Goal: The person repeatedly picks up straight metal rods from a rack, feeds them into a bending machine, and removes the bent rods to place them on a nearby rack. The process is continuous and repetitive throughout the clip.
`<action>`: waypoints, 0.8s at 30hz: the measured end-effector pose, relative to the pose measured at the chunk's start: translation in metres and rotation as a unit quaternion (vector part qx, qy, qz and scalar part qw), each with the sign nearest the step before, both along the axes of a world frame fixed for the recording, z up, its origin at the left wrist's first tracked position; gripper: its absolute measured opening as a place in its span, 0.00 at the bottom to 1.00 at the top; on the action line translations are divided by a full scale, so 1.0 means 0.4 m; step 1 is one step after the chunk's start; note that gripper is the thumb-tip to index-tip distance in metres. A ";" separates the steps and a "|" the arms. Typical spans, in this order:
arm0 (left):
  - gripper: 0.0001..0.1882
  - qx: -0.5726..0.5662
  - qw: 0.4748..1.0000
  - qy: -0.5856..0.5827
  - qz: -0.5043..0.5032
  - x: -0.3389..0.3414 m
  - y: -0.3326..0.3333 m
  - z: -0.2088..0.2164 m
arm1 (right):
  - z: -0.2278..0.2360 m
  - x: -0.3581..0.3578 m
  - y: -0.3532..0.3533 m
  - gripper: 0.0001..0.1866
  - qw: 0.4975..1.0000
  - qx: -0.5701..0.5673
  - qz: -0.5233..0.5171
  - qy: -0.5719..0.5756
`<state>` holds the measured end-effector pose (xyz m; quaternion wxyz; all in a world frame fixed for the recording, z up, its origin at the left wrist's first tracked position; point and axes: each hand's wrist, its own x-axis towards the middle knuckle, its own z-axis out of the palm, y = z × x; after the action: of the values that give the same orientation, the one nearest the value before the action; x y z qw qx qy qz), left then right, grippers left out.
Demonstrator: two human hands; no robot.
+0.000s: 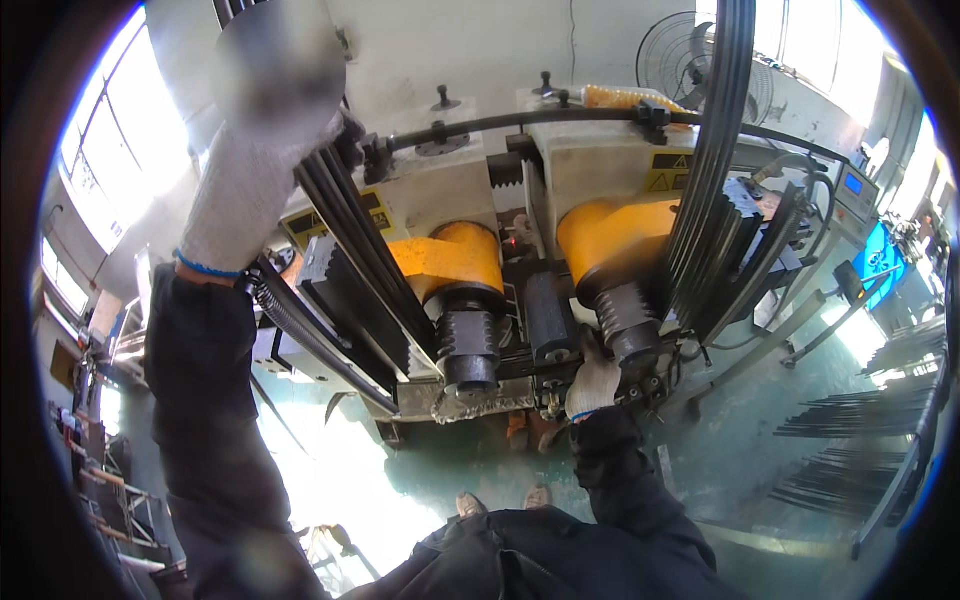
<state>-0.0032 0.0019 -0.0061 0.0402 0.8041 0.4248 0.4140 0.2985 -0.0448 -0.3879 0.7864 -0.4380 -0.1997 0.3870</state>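
My left hand (225, 195), in a white knit glove with a blue cuff edge, is raised at the upper left against a bundle of long dark metal bars (365, 245). A blurred grey patch hides its fingers, so its grip does not show. Low in the middle, my gloved right hand (593, 388) reaches up between a dark roller (548, 318) and a ribbed dark shaft (628, 322) of the machine. Its fingertips are dark and partly hidden. Another ribbed shaft (468, 345) protrudes to the left. Orange housings (455, 258) sit behind both shafts.
A second bar bundle (712, 165) stands on the right. A black rail (500, 124) crosses the pale machine body. A control box (853, 195) with a small screen is at the right. Many thin rods (850, 415) lie on a rack beyond. A fan (690, 60) stands behind.
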 end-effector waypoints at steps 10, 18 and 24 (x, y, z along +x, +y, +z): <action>0.22 0.000 0.999 -0.039 -0.028 -0.020 -0.003 -0.020 | 0.044 -0.017 -0.019 0.17 0.998 0.005 0.028 0.058; 0.19 0.031 0.998 -0.019 0.042 -0.073 -0.142 -0.008 | -0.002 -0.050 -0.057 0.14 0.991 -0.006 0.044 0.124; 0.23 0.101 0.990 -0.053 0.085 -0.239 -0.391 -0.203 | -0.035 0.067 -0.431 0.06 0.992 0.007 -0.029 0.126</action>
<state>-0.0989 -0.1543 -0.0872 -0.0539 0.7421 0.4451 0.4983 0.3255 -0.2173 -0.4019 0.8193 -0.3860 -0.0890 0.4145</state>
